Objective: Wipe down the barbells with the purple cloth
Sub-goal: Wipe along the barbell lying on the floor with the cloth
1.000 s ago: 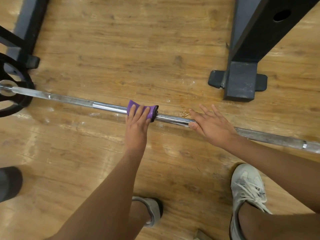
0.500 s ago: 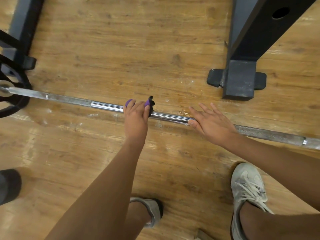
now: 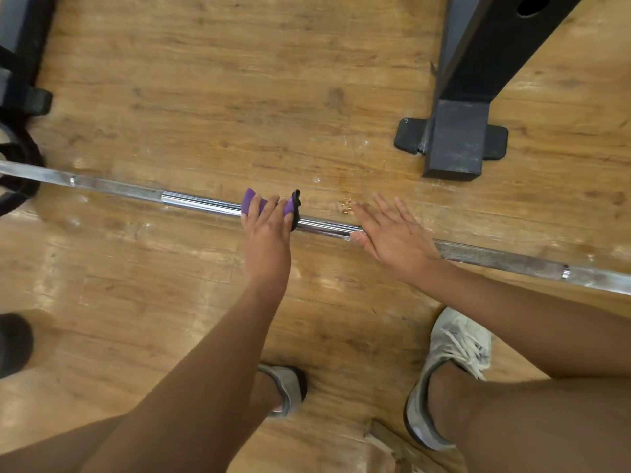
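Observation:
A long steel barbell (image 3: 198, 202) lies across the wooden floor from the left edge to the right edge. A purple cloth (image 3: 252, 200) is wrapped over its shiny middle section. My left hand (image 3: 268, 233) grips the cloth around the bar, fingers curled over the top. To its right, my right hand (image 3: 392, 233) rests on the bar with fingers straight and spread, the thumb against the shaft. A dark edge of the cloth sticks up by my left fingers.
A black rack upright and its foot (image 3: 452, 138) stand beyond the bar at the right. A black weight plate (image 3: 20, 155) sits on the bar's left end beside another rack base (image 3: 24, 46). My two shoes (image 3: 447, 370) are just behind the bar.
My left hand closed around the cloth on the bar and shifted slightly left, bunching the cloth. My right hand stays in the same place on the bar.

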A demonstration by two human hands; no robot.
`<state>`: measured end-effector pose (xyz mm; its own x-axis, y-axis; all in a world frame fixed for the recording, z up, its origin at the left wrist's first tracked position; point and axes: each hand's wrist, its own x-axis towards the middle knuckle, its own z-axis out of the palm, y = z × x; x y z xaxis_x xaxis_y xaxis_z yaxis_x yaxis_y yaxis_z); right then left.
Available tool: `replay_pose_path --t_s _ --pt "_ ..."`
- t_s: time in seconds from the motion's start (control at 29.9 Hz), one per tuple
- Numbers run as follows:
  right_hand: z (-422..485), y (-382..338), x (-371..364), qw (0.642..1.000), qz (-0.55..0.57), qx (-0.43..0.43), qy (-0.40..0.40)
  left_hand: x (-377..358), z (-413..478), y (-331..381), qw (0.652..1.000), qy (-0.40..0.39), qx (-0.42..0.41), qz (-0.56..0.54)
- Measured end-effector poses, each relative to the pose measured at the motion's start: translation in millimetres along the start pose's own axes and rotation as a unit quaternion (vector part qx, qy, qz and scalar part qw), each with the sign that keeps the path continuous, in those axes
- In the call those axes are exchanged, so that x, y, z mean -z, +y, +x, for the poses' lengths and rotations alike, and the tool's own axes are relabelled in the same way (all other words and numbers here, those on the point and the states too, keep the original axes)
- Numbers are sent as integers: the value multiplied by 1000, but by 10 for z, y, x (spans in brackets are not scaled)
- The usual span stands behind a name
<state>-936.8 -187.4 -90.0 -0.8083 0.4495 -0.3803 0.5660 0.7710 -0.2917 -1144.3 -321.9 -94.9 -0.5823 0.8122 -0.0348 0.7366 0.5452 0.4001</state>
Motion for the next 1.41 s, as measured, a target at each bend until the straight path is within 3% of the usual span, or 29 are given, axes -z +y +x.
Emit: replay_pose_path --t_s 0.17,0.3,0.5,0.77,0.9,1.0,1.14,1.3,1.41 --pt "-109 -19 -51 999 22 32 -6 63 -98 31 998 -8 -38 51" --pt "-429 213 -116 998 -34 50 19 30 -234 -35 998 -3 -27 49" --pt "-1122 501 -355 995 -71 -34 64 -2 -356 -107 999 5 -29 30" --pt "-1345 634 -333 976 8 -204 76 31 -376 -85 999 -11 -22 20" --pt "-1348 626 -343 975 34 -212 60 -33 -565 128 999 -14 -47 21" --pt "-1378 625 -339 976 35 -210 46 -52 -593 171 999 -27 -15 15" --pt "-1414 599 -372 979 13 -201 39 14 -466 40 994 -44 -71 67" --pt "-1481 540 -424 979 4 -196 46 -5 -589 94 998 -35 0 47" --pt "-1511 527 -448 980 9 -194 38 -103 -876 400 999 -42 22 -18"
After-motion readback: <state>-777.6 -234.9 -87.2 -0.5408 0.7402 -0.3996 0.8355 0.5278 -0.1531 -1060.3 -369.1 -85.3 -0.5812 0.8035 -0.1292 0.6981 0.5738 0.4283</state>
